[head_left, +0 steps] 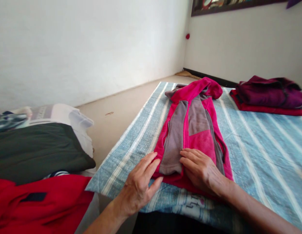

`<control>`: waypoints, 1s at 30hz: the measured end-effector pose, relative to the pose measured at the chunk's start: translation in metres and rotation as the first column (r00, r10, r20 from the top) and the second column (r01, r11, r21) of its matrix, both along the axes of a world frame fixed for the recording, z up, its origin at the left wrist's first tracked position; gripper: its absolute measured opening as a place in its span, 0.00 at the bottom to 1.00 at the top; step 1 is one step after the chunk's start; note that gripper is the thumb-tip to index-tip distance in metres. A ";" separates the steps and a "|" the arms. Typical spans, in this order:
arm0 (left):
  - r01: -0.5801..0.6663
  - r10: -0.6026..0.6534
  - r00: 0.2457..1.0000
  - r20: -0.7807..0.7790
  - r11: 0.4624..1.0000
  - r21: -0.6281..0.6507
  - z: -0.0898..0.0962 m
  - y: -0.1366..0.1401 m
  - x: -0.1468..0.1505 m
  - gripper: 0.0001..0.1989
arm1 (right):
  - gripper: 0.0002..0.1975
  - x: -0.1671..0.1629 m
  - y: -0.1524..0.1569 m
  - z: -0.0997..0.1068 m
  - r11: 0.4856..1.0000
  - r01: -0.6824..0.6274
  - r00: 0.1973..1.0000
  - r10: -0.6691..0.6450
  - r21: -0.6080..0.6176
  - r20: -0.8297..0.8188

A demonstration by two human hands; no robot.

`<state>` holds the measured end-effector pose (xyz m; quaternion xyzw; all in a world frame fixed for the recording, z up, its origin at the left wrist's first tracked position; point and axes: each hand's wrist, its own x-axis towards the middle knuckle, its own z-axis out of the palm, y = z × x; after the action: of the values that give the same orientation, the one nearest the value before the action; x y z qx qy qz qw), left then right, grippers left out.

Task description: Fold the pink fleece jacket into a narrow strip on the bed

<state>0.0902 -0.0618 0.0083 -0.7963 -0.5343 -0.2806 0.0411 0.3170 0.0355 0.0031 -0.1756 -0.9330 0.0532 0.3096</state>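
A pink and grey zip-up fleece jacket (198,113) lies lengthwise in front of me, its sides turned in to make a narrow strip and its hood or collar end bunched at the far end. My left hand (141,178) rests at the jacket's near left corner, fingers stretched out and thumb apart. Over the near hem, close to the zip line, my right hand (201,169) lies palm down with its fingers extended on the fabric. The right thumb is hidden. Under the jacket spreads a blue cloth with white stripes (248,156).
Folded purple and red clothes (270,92) are stacked at the back right. On the left lie a red garment (56,208), a dark green garment (41,151) and a white plastic bag (60,113). White walls stand behind, and a small loop (109,113) lies on the pale surface.
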 end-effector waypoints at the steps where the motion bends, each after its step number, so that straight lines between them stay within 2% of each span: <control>1: 0.016 -0.016 1.000 -0.008 1.000 -0.011 0.002 0.000 -0.002 0.20 | 0.11 0.000 0.000 0.000 1.000 -0.003 1.000 0.003 -0.003 0.013; 7: 0.071 -0.075 0.996 -0.058 0.995 -0.065 0.004 0.001 -0.008 0.21 | 0.11 0.003 0.001 0.007 0.999 -0.044 0.994 0.047 -0.032 0.100; 14: 0.104 -0.105 0.994 -0.040 0.994 -0.028 0.001 0.004 -0.010 0.17 | 0.11 0.007 0.001 0.011 0.995 -0.071 0.982 0.081 -0.064 0.170; 20: 0.122 -0.124 0.992 -0.032 0.991 -0.057 0.004 0.005 -0.011 0.16 | 0.11 0.006 0.000 0.009 0.997 -0.063 0.980 0.068 -0.034 0.186; 30: 0.142 -0.139 0.988 -0.059 0.989 0.037 -0.004 0.006 -0.014 0.18 | 0.10 0.007 0.000 0.015 0.996 -0.073 0.978 0.081 -0.046 0.190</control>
<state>0.0767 -0.0556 0.0041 -0.8386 -0.4695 -0.2711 0.0526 0.3236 0.0354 0.0177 -0.1496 -0.9634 0.0663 0.2125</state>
